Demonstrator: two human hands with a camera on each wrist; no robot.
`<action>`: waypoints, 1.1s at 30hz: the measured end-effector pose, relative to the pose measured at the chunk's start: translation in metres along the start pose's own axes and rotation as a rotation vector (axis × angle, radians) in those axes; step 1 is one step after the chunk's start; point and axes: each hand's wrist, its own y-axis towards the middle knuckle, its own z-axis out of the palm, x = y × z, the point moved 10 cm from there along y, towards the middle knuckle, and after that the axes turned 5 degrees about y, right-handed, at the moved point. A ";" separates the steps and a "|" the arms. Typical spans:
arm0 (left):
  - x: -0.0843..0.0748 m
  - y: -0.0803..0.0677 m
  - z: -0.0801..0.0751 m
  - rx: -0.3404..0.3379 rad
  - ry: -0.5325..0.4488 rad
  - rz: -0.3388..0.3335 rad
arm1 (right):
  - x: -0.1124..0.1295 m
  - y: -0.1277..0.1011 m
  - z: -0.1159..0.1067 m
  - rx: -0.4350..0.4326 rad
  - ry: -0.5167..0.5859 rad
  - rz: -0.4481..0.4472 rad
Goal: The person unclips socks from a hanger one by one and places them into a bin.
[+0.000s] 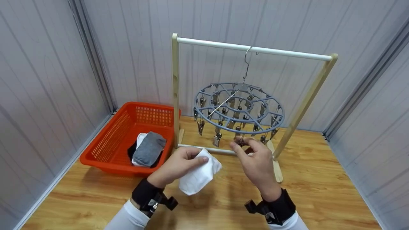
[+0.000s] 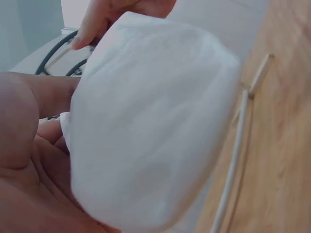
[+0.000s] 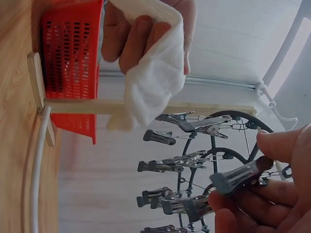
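Observation:
My left hand [image 1: 179, 164] pinches a soft white sock [image 1: 199, 175] between thumb and fingers, and its lower part hangs down. In the left wrist view the sock [image 2: 150, 121] shows a rounded end and hides part of the fingers. My right hand [image 1: 257, 161] is at the front rim of a round grey clip hanger [image 1: 278, 123]. It grips one metal clip [image 3: 240, 175] between thumb and fingers, as the right wrist view shows. The sock is left of that clip, apart from it. Other clips [image 3: 160, 137] hang from the hanger's rings with nothing in them.
The hanger hooks over the white bar [image 1: 217, 44] of a wooden-legged stand. An orange basket [image 1: 105, 137] at left holds a grey folded cloth [image 1: 149, 149] over white and black pieces. Panelled walls [image 1: 48, 80] enclose the wooden surface [image 1: 319, 191].

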 end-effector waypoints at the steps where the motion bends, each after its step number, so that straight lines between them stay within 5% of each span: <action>1: -0.001 -0.001 -0.004 -0.003 0.005 -0.002 | 0.004 -0.001 -0.002 -0.012 -0.032 -0.023; 13: -0.011 -0.009 -0.064 -0.177 0.102 0.012 | 0.040 -0.006 -0.022 -0.116 -0.247 -0.240; 23: 0.001 -0.021 -0.128 -0.403 0.214 -0.092 | 0.054 -0.010 -0.039 -0.181 -0.193 -0.337; 33: 0.020 -0.031 -0.168 -0.461 0.366 -0.174 | 0.058 -0.011 -0.052 -0.283 -0.157 -0.401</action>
